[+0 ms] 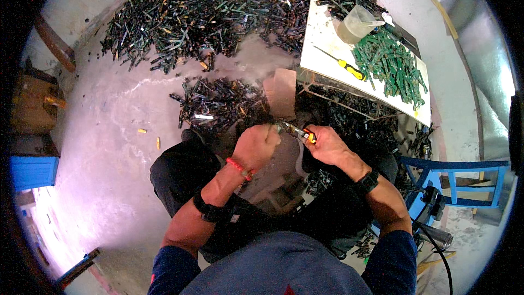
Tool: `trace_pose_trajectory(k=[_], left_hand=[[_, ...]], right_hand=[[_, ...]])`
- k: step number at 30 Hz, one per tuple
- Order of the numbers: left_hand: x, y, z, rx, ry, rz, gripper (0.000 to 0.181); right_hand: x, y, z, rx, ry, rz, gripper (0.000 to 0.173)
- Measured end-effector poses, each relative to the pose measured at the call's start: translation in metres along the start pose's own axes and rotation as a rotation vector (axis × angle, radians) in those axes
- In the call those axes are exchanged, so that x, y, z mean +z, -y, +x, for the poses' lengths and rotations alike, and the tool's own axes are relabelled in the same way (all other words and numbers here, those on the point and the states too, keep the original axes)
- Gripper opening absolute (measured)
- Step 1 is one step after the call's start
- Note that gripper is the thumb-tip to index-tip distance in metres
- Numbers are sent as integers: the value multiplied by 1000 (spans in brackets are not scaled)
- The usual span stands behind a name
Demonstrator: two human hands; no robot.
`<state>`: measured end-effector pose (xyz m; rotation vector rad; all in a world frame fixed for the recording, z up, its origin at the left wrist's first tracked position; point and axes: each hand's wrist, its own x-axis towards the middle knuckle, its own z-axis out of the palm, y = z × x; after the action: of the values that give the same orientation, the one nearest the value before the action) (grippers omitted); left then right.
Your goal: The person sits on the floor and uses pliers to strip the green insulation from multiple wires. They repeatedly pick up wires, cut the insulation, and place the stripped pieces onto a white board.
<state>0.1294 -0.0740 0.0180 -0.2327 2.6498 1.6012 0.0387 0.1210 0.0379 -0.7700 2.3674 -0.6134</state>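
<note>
My left hand (pixel 258 144), with a red bead bracelet at the wrist, pinches a small piece whose kind I cannot tell. My right hand (pixel 325 144) is closed around the yellow and black handle of a metal-jawed hand tool (pixel 295 129), probably pliers. The tool's jaws point left and meet or nearly meet the piece at my left fingertips. Just beyond my hands stands a brown cardboard piece (pixel 283 94). A heap of dark narrow strips (pixel 229 102) lies on the floor to its left.
A large pile of dark strips (pixel 196 12) covers the far floor. On the low white table (pixel 323 49) at the right lie green strips (pixel 385 63), a yellow-handled screwdriver (pixel 350 69) and a translucent plastic cup (pixel 355 24). A blue chair (pixel 454 166) stands at the right.
</note>
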Motion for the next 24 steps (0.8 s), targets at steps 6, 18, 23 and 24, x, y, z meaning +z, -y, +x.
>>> trace_pose_trajectory(k=[6, 18, 23, 24], left_hand=[[-5, -2, -2, 41, -18, -50, 35], [-3, 2, 1, -50, -60, 219, 25], [3, 12, 3, -33, -52, 232, 28], [4, 14, 4, -22, -56, 234, 28]], right_hand=[[1, 1, 0, -12, 52, 87, 22], [-11, 8, -1, -245, -297, -521, 36], [-7, 11, -3, -175, -273, -583, 40], [-7, 11, -4, -156, -259, -558, 41]])
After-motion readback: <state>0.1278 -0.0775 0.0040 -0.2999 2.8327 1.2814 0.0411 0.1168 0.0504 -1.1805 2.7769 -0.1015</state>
